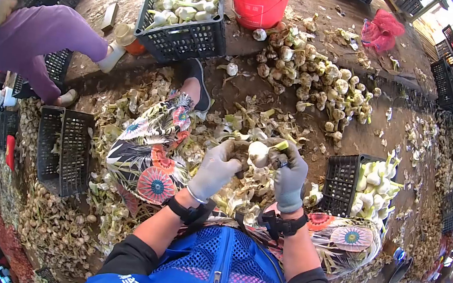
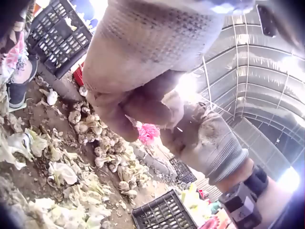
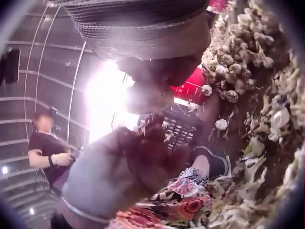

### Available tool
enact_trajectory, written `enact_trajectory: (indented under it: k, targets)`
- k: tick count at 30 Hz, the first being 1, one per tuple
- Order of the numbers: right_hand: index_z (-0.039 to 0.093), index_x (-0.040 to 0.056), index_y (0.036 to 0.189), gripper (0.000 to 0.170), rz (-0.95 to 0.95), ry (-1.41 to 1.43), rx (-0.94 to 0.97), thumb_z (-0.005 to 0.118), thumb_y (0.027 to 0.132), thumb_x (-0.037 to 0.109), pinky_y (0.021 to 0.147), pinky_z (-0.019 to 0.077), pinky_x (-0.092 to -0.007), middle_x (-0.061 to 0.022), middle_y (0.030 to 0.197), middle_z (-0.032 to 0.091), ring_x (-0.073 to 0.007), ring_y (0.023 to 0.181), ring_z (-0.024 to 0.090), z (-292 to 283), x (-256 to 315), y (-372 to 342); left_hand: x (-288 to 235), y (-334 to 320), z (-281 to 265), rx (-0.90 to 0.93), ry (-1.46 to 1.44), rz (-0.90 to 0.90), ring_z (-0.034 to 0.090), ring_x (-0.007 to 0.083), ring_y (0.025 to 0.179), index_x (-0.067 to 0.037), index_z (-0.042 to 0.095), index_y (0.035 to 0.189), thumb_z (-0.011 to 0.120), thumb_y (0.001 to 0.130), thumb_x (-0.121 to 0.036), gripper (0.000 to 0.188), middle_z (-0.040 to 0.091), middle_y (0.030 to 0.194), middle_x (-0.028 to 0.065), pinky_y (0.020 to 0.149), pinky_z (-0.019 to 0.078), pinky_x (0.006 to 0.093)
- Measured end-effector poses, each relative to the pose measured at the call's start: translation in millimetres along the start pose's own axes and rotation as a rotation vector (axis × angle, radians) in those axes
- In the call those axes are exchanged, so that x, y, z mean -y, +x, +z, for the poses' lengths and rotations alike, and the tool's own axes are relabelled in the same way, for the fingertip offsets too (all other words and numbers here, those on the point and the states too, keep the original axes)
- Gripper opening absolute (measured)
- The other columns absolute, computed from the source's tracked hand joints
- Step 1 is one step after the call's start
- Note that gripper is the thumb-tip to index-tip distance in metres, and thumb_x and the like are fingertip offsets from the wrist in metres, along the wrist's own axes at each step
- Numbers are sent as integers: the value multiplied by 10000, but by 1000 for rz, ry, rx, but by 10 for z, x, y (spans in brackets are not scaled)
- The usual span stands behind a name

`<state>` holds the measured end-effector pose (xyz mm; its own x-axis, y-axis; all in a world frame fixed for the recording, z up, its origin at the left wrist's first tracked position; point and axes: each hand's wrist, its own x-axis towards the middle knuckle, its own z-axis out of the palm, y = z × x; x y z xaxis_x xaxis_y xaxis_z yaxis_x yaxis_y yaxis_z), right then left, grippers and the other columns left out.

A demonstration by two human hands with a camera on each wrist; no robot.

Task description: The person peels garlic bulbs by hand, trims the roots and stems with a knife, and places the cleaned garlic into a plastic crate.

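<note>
Evidently, the left hand [image 1: 214, 169] curls its grip closed on a garlic bulb [image 1: 258, 154] between both hands, the right hand [image 1: 290, 179] closes on its stem side, a garlic-filled crate [image 1: 339, 186] stands rightward, and only wrist views show the arched roof [image 2: 267, 71].

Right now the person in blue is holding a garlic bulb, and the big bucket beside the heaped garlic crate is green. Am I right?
Not quite: the head view shows the big bucket is red, not green. The garlic bulb and heaped crate are right.
</note>
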<state>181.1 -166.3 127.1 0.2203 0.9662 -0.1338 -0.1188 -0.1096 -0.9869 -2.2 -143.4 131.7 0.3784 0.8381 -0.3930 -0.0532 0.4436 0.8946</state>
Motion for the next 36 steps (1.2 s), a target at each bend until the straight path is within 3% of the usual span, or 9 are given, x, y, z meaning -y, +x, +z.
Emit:
enact_trajectory:
  k: [9, 11, 14, 17, 22, 25, 29, 31, 36]
  targets:
    - [641, -36, 1107, 313, -213, -190, -36, 524, 827, -115, 705, 497, -219, -20, 906, 640, -78, 795, 589, 100, -22, -14, 35, 97, 136, -77, 143, 88, 629, 126, 962, 36, 557, 1260, 580, 934, -77, 346, 648, 1090, 85, 739, 550, 280]
    - [647, -23, 1109, 305, 135, -31, -130, 532, 840, -108, 714, 501, -224, -20, 862, 648, -71, 778, 589, 45, 4, -5, 52, 84, 160, -106, 104, 77, 638, 114, 893, 28, 572, 1244, 573, 932, -67, 327, 665, 1030, 71, 699, 542, 266]
    - [657, -30, 1119, 259, 182, 133, -137, 613, 863, -22, 721, 503, -236, -23, 891, 665, -79, 794, 601, -46, -123, 33, 140, 77, 117, -96, -107, 4, 615, 90, 700, 6, 607, 1211, 563, 932, -55, 290, 672, 882, 43, 622, 503, 238]
    - [655, -36, 1127, 281, 199, 235, -135, 661, 872, 83, 737, 502, -251, -28, 926, 675, -96, 809, 612, -78, -75, 52, 31, 34, 10, -74, -105, -92, 608, 71, 850, 3, 640, 1188, 591, 929, -66, 273, 692, 975, 25, 758, 515, 238]
    - [664, -24, 1077, 270, 201, 196, 82, 652, 898, 178, 767, 500, -251, -44, 940, 678, -95, 838, 615, -92, -69, 55, -89, 26, -10, 41, 398, 268, 649, 91, 897, -5, 669, 1151, 650, 926, -92, 242, 726, 976, 26, 787, 526, 264]
    - [670, -26, 1049, 248, -59, 177, 76, 643, 907, 175, 757, 508, -256, -48, 927, 683, -98, 827, 624, -97, -162, 25, -116, 14, -30, 53, 540, 254, 638, 82, 892, -12, 676, 1137, 678, 913, -121, 249, 727, 951, 40, 774, 517, 270]
    - [674, -42, 1071, 246, 130, 287, -10, 650, 906, 139, 760, 513, -260, -48, 929, 690, -102, 837, 633, -200, -287, 93, -38, -131, 7, 318, 808, 283, 627, 91, 831, -17, 685, 1104, 669, 928, -195, 251, 708, 879, 38, 747, 512, 284]
    - [659, -70, 1109, 300, 239, -51, -33, 683, 882, 124, 799, 532, -271, -61, 945, 699, -114, 847, 642, -231, -262, 159, -45, -193, 80, -60, 311, 84, 607, 102, 793, -15, 677, 1092, 649, 939, -260, 290, 679, 845, 35, 737, 507, 296]
    - [681, -29, 1078, 327, 120, -175, 86, 494, 818, -92, 713, 492, -225, -38, 877, 703, -70, 776, 603, -6, -202, 117, -4, 102, -37, 111, 367, 78, 589, 128, 984, 65, 518, 1268, 596, 968, -235, 431, 633, 1084, 105, 871, 482, 287]
